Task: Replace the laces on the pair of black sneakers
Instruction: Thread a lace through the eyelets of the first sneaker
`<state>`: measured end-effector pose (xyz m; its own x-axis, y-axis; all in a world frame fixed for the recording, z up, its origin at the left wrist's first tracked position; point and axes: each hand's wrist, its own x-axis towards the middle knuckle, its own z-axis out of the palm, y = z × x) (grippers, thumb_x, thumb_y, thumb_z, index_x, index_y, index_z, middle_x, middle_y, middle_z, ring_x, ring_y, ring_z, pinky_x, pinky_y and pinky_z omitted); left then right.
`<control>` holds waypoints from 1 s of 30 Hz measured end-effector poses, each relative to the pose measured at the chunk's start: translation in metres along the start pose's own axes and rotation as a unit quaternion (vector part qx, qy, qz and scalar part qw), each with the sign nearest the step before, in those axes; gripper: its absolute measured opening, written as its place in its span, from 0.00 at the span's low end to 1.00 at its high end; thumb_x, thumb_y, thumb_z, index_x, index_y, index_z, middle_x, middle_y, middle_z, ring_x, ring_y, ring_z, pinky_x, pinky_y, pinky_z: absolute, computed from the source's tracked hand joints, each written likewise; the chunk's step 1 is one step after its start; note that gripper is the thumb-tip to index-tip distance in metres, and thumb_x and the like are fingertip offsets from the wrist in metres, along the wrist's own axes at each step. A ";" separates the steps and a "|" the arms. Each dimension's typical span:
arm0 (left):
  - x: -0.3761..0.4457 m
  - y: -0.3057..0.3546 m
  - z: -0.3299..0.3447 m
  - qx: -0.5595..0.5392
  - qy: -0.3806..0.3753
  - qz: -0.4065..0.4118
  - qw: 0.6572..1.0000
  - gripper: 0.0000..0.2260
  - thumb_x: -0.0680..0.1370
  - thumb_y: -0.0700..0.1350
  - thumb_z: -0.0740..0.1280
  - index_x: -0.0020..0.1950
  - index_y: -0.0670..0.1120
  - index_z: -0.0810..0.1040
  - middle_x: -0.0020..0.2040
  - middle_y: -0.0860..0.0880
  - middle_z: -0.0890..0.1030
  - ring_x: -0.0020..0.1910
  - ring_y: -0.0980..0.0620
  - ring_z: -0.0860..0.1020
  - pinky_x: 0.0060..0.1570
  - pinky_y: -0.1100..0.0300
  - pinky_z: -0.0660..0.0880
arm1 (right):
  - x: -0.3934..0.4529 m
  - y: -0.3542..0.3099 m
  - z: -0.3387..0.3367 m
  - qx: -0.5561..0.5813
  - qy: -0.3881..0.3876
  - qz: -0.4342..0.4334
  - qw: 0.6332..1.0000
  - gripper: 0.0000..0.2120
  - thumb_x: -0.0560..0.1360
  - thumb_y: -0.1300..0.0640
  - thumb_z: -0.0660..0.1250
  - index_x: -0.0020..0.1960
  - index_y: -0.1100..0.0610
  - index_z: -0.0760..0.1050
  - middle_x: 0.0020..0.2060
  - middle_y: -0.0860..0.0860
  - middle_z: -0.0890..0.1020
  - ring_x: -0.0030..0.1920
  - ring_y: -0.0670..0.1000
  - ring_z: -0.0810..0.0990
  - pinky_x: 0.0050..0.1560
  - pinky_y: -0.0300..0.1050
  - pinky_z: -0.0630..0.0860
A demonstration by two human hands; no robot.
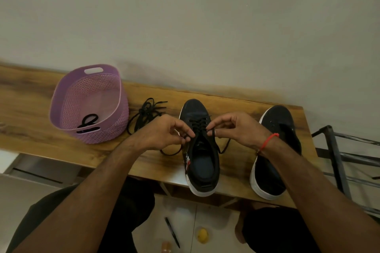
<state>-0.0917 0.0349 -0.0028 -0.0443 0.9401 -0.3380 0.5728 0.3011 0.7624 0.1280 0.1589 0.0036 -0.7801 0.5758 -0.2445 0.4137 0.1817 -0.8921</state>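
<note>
No words or numbers can be read here. The near black sneaker has a small red and white mark on its side, too blurry to read.

Dim, warm, even light — soft shadows, slightly soft focus, and wide-angle bending toward the edges.

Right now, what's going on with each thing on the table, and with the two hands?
Left sneaker: partly laced.
Right sneaker: no lace in its eyelets.
Lace: both hands pinch its ends.
Left hand: pinching the lace.
Right hand: pinching the lace.
Loose laces: in a heap on the table.
Purple basket: upright, a black lace inside.
</note>
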 end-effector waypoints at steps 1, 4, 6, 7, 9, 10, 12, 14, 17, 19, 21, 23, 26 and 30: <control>0.000 0.000 -0.001 0.008 0.004 0.005 1.000 0.11 0.76 0.38 0.74 0.53 0.53 0.86 0.46 0.58 0.86 0.45 0.60 0.83 0.51 0.64 0.78 | 0.001 0.001 0.001 -0.013 0.015 -0.005 1.000 0.07 0.75 0.62 0.72 0.52 0.55 0.84 0.45 0.47 0.86 0.44 0.38 0.82 0.46 0.32 0.77; -0.002 0.000 -0.002 0.020 0.010 0.014 1.000 0.07 0.75 0.43 0.75 0.51 0.52 0.87 0.46 0.61 0.86 0.46 0.62 0.83 0.53 0.61 0.78 | 0.001 0.000 0.001 -0.026 0.037 -0.006 0.999 0.05 0.77 0.57 0.71 0.51 0.54 0.85 0.43 0.47 0.85 0.39 0.36 0.79 0.41 0.30 0.74; -0.002 0.003 -0.004 -0.009 0.019 0.026 0.999 0.06 0.76 0.43 0.74 0.52 0.49 0.87 0.45 0.59 0.86 0.47 0.61 0.83 0.54 0.60 0.79 | 0.001 -0.002 0.001 -0.002 0.035 -0.018 0.999 0.07 0.78 0.57 0.69 0.51 0.57 0.84 0.43 0.48 0.85 0.40 0.35 0.79 0.40 0.28 0.73; -0.003 0.005 -0.005 -0.037 0.019 0.026 0.999 0.05 0.77 0.43 0.74 0.52 0.48 0.87 0.45 0.56 0.87 0.47 0.59 0.84 0.53 0.61 0.79 | 0.000 -0.004 0.001 0.010 0.030 -0.028 0.999 0.07 0.78 0.57 0.69 0.51 0.59 0.84 0.43 0.48 0.85 0.41 0.36 0.80 0.42 0.29 0.74; -0.006 0.010 -0.008 -0.081 0.013 0.015 0.997 0.05 0.79 0.46 0.71 0.52 0.48 0.86 0.42 0.52 0.86 0.45 0.57 0.84 0.49 0.61 0.78 | -0.001 -0.008 0.003 0.035 0.018 -0.039 0.998 0.09 0.78 0.56 0.68 0.48 0.60 0.83 0.43 0.52 0.85 0.44 0.45 0.81 0.46 0.37 0.76; -0.008 0.012 -0.011 -0.096 0.010 0.012 0.995 0.06 0.79 0.48 0.70 0.52 0.49 0.86 0.42 0.51 0.86 0.44 0.55 0.84 0.48 0.57 0.79 | -0.002 -0.011 0.003 0.052 0.015 -0.042 0.998 0.10 0.78 0.54 0.68 0.46 0.60 0.82 0.42 0.54 0.84 0.45 0.49 0.80 0.49 0.43 0.77; -0.012 0.015 -0.016 -0.145 0.008 0.025 0.989 0.11 0.79 0.52 0.68 0.52 0.47 0.86 0.42 0.47 0.86 0.45 0.51 0.83 0.53 0.48 0.79 | -0.001 -0.015 0.002 0.124 0.012 -0.047 0.991 0.12 0.78 0.51 0.66 0.43 0.59 0.80 0.41 0.55 0.82 0.45 0.53 0.80 0.54 0.52 0.78; -0.017 0.019 -0.021 -0.233 -0.001 0.063 0.970 0.12 0.80 0.49 0.66 0.56 0.45 0.85 0.46 0.43 0.85 0.46 0.47 0.83 0.53 0.47 0.79 | 0.001 -0.018 0.002 0.261 0.041 -0.047 0.963 0.12 0.80 0.52 0.64 0.45 0.60 0.79 0.38 0.55 0.79 0.43 0.55 0.79 0.51 0.53 0.78; -0.020 0.027 -0.029 -0.409 0.011 0.090 0.908 0.14 0.83 0.45 0.61 0.64 0.44 0.81 0.57 0.43 0.84 0.47 0.46 0.83 0.41 0.56 0.79 | 0.008 -0.015 0.000 0.473 0.173 0.033 0.864 0.09 0.82 0.58 0.62 0.54 0.61 0.79 0.33 0.51 0.76 0.34 0.50 0.76 0.43 0.48 0.80; -0.015 0.026 -0.028 -0.438 0.068 0.030 0.896 0.15 0.84 0.46 0.59 0.68 0.46 0.78 0.63 0.47 0.83 0.49 0.48 0.84 0.35 0.60 0.76 | 0.012 -0.006 0.002 0.501 0.234 0.093 0.828 0.08 0.81 0.60 0.63 0.56 0.62 0.78 0.33 0.51 0.76 0.30 0.48 0.74 0.37 0.45 0.79; -0.008 0.018 -0.021 -0.389 0.117 -0.039 0.913 0.15 0.84 0.46 0.59 0.70 0.49 0.76 0.62 0.50 0.83 0.51 0.48 0.84 0.36 0.59 0.75 | 0.014 0.002 0.005 0.490 0.255 0.135 0.823 0.07 0.81 0.61 0.64 0.55 0.63 0.78 0.35 0.52 0.78 0.29 0.47 0.73 0.33 0.44 0.78; -0.003 0.010 -0.012 -0.382 0.130 -0.075 0.912 0.18 0.84 0.43 0.61 0.74 0.50 0.71 0.62 0.50 0.83 0.53 0.47 0.85 0.39 0.55 0.77 | 0.016 0.005 0.007 0.507 0.261 0.155 0.807 0.08 0.81 0.64 0.62 0.59 0.65 0.75 0.39 0.55 0.81 0.31 0.48 0.75 0.32 0.43 0.79; 0.004 0.009 -0.003 -0.395 0.139 -0.093 0.903 0.29 0.84 0.41 0.63 0.81 0.54 0.56 0.68 0.47 0.78 0.53 0.46 0.85 0.37 0.54 0.79 | 0.019 0.006 0.006 0.561 0.268 0.158 0.767 0.13 0.82 0.67 0.60 0.65 0.68 0.71 0.43 0.58 0.83 0.31 0.48 0.76 0.31 0.42 0.80; 0.004 0.003 0.014 -0.131 0.205 -0.124 0.962 0.30 0.84 0.47 0.63 0.81 0.54 0.51 0.56 0.47 0.82 0.45 0.49 0.84 0.35 0.55 0.78 | 0.015 0.003 0.006 0.506 0.251 0.151 0.811 0.22 0.80 0.68 0.62 0.74 0.64 0.64 0.55 0.62 0.82 0.41 0.53 0.82 0.39 0.48 0.83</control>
<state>-0.0788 0.0377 -0.0091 -0.5025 0.8025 -0.3217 0.2791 0.5028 0.8181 0.1145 0.1629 -0.0048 -0.3210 0.7706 -0.5506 -0.2460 -0.6292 -0.7373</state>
